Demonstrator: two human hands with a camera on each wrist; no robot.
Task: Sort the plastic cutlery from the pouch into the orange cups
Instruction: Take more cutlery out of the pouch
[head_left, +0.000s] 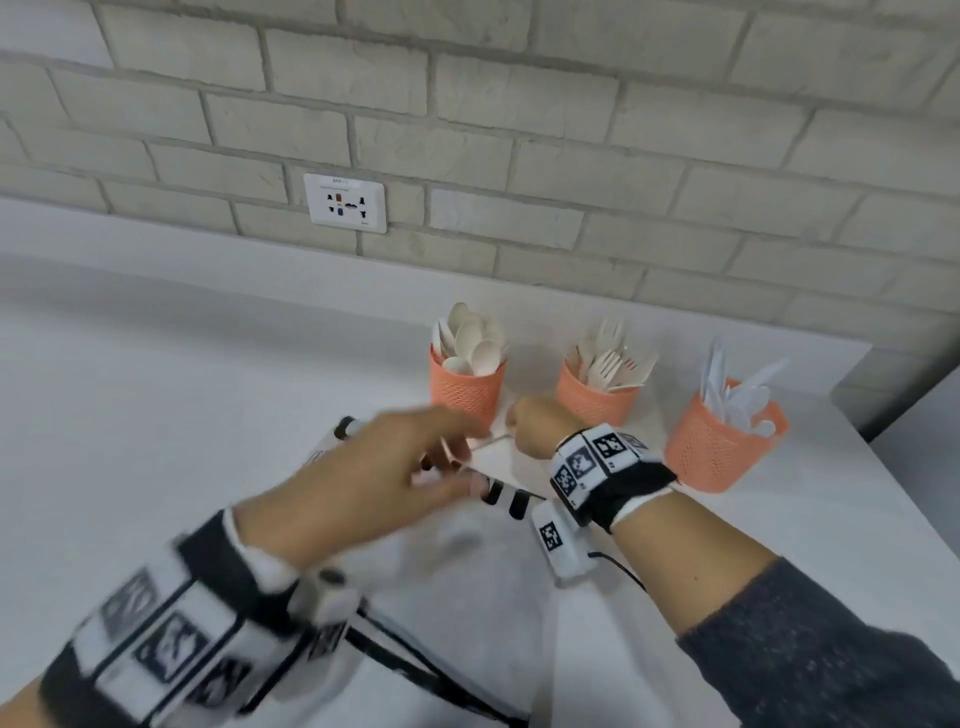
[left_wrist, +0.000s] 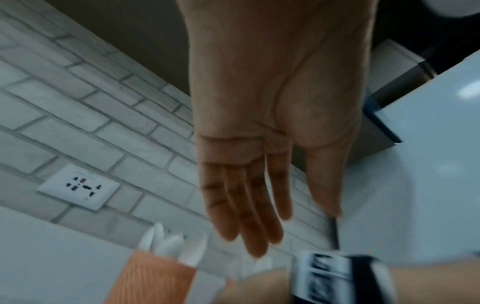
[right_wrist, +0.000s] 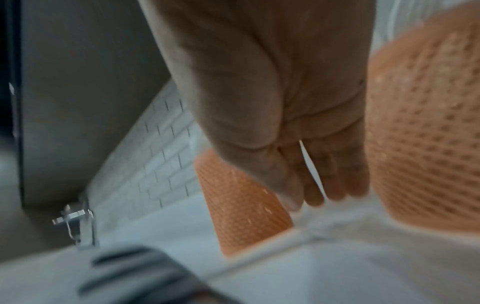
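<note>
Head view: the pouch (head_left: 498, 462) lies on the white desk (head_left: 156, 415) just before three orange cups (head_left: 597, 397). The right hand (head_left: 535, 423) pinches its far edge. The left hand (head_left: 374, 483), fingers straight and holding nothing, hovers over it.

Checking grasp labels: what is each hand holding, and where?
The left hand holds nothing, its fingers straight. The right hand seems to pinch the white fabric pouch at its top edge; blur leaves this uncertain.
</note>
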